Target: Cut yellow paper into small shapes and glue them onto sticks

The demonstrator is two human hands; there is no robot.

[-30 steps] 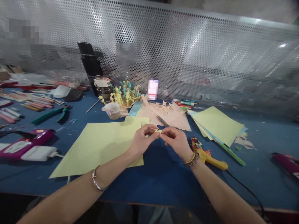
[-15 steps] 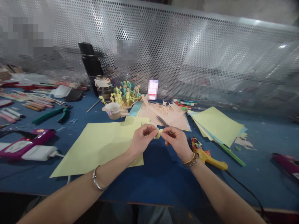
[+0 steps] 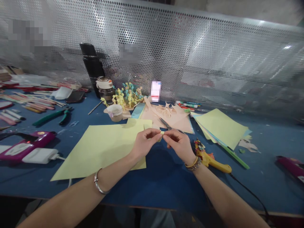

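Note:
Between my fingertips is a small piece of yellow paper (image 3: pixel 162 133), mostly covered by the fingers. My left hand (image 3: pixel 147 139) pinches its left side, and my right hand (image 3: pixel 178 142) pinches the right side. Both hands hover over the blue table, fingertips almost meeting. Under my left forearm lies a large yellow sheet (image 3: pixel 102 145). Just beyond the hands, scissors (image 3: pixel 165 123) rest on peach paper (image 3: pixel 175 115) with cut scraps on it. A yellow glue gun (image 3: pixel 213 162) lies right of my right wrist.
Paper flowers (image 3: pixel 127 95) and a small white cup (image 3: pixel 115 113) stand behind the yellow sheet. Green pliers (image 3: pixel 53 117) and a purple power strip (image 3: pixel 28 147) lie at left. A stack of coloured paper (image 3: pixel 222 126) is at right. A perforated metal screen (image 3: pixel 166 47) closes the back.
My hands have come slightly closer together, and less of the small yellow paper shows between the fingers. The things on the table have stayed in place.

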